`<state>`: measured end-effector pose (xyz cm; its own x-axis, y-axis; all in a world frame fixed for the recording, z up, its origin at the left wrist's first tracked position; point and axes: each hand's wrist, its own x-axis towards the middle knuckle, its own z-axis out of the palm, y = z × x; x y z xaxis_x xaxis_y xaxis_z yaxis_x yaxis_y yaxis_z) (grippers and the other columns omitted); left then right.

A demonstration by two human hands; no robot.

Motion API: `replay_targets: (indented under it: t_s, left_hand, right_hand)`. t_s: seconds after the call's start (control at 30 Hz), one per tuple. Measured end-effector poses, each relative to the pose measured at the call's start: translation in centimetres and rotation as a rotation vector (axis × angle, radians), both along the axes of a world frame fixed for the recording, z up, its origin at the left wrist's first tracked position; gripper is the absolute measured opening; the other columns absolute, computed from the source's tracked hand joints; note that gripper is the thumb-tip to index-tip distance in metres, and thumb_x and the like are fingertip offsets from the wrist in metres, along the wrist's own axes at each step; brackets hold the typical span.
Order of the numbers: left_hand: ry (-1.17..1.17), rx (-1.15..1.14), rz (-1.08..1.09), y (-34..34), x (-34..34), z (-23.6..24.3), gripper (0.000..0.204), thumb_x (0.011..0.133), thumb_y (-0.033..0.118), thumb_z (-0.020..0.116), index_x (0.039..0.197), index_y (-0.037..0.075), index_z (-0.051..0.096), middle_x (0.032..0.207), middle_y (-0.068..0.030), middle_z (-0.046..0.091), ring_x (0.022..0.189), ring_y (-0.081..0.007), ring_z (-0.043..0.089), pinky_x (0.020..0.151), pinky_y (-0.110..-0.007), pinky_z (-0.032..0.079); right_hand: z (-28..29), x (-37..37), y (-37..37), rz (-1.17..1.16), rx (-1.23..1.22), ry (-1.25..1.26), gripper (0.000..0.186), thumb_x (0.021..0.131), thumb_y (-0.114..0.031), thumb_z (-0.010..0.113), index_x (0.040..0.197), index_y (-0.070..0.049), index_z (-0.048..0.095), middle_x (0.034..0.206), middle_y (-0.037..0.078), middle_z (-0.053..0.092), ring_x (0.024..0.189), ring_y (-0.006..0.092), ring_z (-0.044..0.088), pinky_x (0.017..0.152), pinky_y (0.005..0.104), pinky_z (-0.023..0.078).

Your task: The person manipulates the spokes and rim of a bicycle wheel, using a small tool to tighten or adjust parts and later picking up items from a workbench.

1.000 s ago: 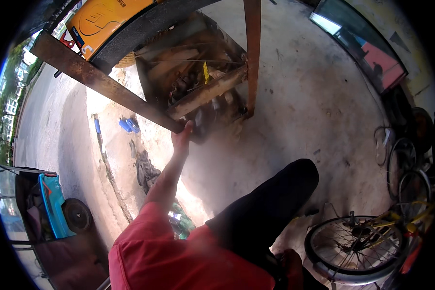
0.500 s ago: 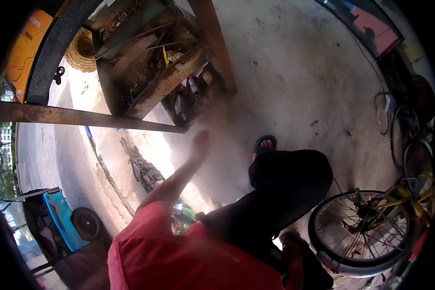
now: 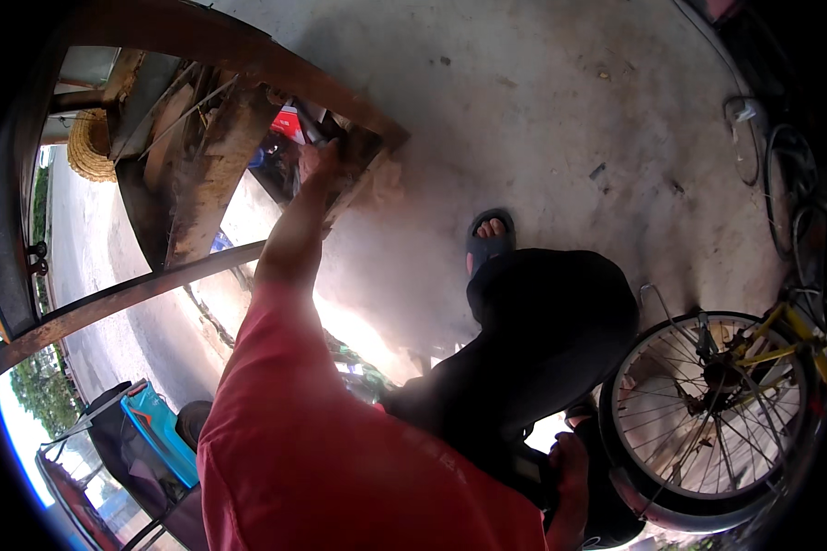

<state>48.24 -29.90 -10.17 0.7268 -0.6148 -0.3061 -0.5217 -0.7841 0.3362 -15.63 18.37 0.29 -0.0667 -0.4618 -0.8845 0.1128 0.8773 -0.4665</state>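
As the head camera looks down, the left hand (image 3: pixel 318 162) is inside the rusty stand (image 3: pixel 312 81), near the stand's right corner. Its fingers are small and blurred, so I cannot tell if they are spread, pressed together or pinching something. Just beside this hand, in the same corner of the stand, is a red and white pack (image 3: pixel 288 124). I cannot tell if the hand touches it. A rough, worn board (image 3: pixel 213 170) runs across the stand, to the left of the hand. A round straw hat (image 3: pixel 92 151) shows through the stand's left side.

The right hand (image 3: pixel 569 459) is low down, well apart from the stand and to its right. Its fingers look bent, but I cannot tell if they pinch anything. To the right of the stand is a foot in a dark sandal (image 3: pixel 490 241). Farther right and lower than the stand is a bike wheel (image 3: pixel 721 376). Below the stand, on the left, is a bright blue panel (image 3: pixel 161 432).
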Motion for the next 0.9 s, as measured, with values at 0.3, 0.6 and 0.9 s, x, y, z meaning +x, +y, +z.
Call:
replay_targets:
  t_s: [0.3, 0.6, 0.9]
  left_hand:
    - [0.391, -0.175, 0.194, 1.0, 0.9, 0.0, 0.043, 0.075, 0.039, 0.070, 0.097, 0.003, 0.065, 0.089, -0.0108, 0.066, 0.077, -0.0250, 0.066, 0.067, -0.036, 0.053]
    - [1.774, -0.343, 0.282, 17.0, -7.3, 3.0, 0.017, 0.090, 0.025, 0.066, 0.087, 0.012, 0.056, 0.073, -0.0035, 0.054, 0.069, -0.0176, 0.056, 0.064, -0.033, 0.045]
    - [1.518, -0.266, -0.032, 33.0, -13.1, 3.7, 0.018, 0.089, 0.020, 0.068, 0.090, 0.008, 0.055, 0.078, -0.0048, 0.058, 0.072, -0.0175, 0.059, 0.071, -0.036, 0.050]
  right_hand:
    - [-5.1, -3.9, 3.3, 0.131, -0.100, 0.008, 0.014, 0.095, -0.021, 0.060, 0.097, -0.008, 0.057, 0.064, 0.001, 0.053, 0.051, 0.0112, 0.049, 0.044, 0.0228, 0.038]
    - [2.1, 1.7, -4.3, -0.158, 0.036, -0.184, 0.014, 0.094, -0.022, 0.061, 0.094, -0.009, 0.057, 0.062, -0.001, 0.049, 0.048, 0.0094, 0.045, 0.044, 0.0225, 0.035]
    - [2.1, 1.8, -4.6, -0.115, -0.017, -0.168, 0.015, 0.093, -0.021, 0.060, 0.087, -0.008, 0.058, 0.057, -0.001, 0.044, 0.046, 0.0090, 0.043, 0.043, 0.0256, 0.030]
